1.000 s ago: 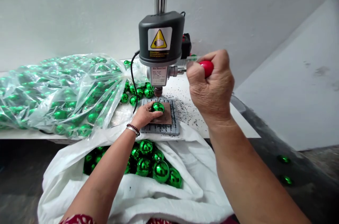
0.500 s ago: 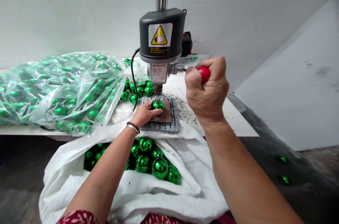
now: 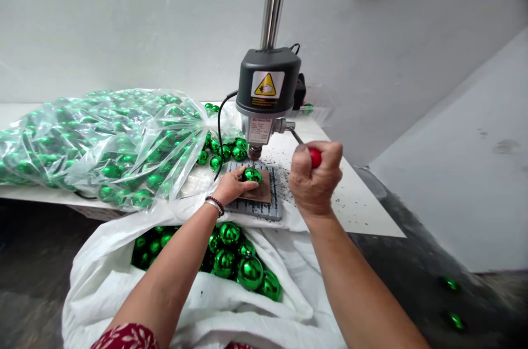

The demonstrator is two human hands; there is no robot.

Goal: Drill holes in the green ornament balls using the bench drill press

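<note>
My left hand (image 3: 234,185) pinches a shiny green bauble (image 3: 252,175) against a brown board (image 3: 265,194) on the slotted grey base (image 3: 274,209) of a small bench drill (image 3: 269,82). The drill's chuck (image 3: 254,152) is just above the bauble; I cannot make out whether the bit touches it. My right hand (image 3: 315,178) is closed around the red knob (image 3: 315,157) of the feed lever, which slants down from the drill's right side. In front of the base, a white cloth sack (image 3: 103,266) lies open with several green baubles (image 3: 249,273) inside.
A clear plastic bag (image 3: 124,145) full of green baubles lies on the left of the white table (image 3: 363,211). Loose baubles (image 3: 226,152) and a black cable (image 3: 219,134) are beside the drill. Dark shavings dot the tabletop. Two baubles (image 3: 456,321) are on the floor at right.
My right hand has swung the lever lower, bringing the red knob down relative to the drill. My left hand keeps the bauble on the board. The view has shifted, with a wall socket now showing.
</note>
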